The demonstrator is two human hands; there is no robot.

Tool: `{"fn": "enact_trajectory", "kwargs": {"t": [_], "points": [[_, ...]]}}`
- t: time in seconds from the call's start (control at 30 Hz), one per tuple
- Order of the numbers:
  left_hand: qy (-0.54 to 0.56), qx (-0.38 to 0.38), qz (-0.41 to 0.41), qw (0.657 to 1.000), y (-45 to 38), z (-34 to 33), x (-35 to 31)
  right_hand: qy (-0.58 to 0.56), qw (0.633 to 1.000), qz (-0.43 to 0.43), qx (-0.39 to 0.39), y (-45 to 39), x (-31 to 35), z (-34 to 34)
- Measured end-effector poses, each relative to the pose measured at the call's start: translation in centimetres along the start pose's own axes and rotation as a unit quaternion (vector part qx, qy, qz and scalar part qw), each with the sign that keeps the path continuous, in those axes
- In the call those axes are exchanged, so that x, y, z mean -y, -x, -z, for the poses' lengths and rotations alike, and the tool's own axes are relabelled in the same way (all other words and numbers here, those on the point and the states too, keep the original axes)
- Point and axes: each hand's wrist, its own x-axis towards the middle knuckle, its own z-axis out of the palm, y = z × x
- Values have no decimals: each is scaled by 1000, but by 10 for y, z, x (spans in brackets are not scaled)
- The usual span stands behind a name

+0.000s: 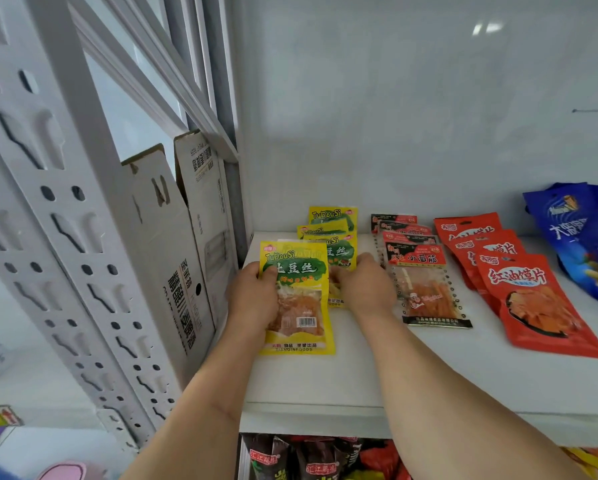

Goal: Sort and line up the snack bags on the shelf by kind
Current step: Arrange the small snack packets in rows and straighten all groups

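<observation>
On the white shelf (359, 375) several yellow snack bags (332, 223) lie in an overlapping row at the left. My left hand (252, 299) grips the front yellow bag (297, 306) by its left edge, thumb on top. My right hand (363, 285) rests on the yellow bag just behind it (340, 252), fingers curled over its right side. To the right lies a row of red-and-black bags with clear windows (418, 271), then a row of red bags (519, 282), then blue bags (581, 233) at the far right.
A white perforated shelf upright (58, 209) and folded cardboard boxes (186, 237) stand to the left of the shelf. The white back wall (411, 116) closes the shelf behind the bags. More dark and red snack bags (311, 459) fill the shelf below.
</observation>
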Motion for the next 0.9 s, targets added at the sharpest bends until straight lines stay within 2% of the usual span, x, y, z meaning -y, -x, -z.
{"fn": "enact_trajectory", "kwargs": {"t": [0.2, 0.33, 0.53, 0.67, 0.9], "points": [[21, 37, 5, 999, -12, -14, -6, -29, 999, -17, -26, 0, 3, 0], [13, 41, 13, 999, -19, -26, -13, -113, 992, -28, -55, -1, 1, 1], [-45, 19, 8, 999, -30, -46, -2, -175, 984, 6, -27, 2, 0, 5], [-59, 20, 24, 998, -33, -55, -4, -159, 987, 13, 17, -2, -1, 2], [-64, 49, 35, 996, -34, -61, -12, -143, 989, 33, 25, -13, -3, -9]]}}
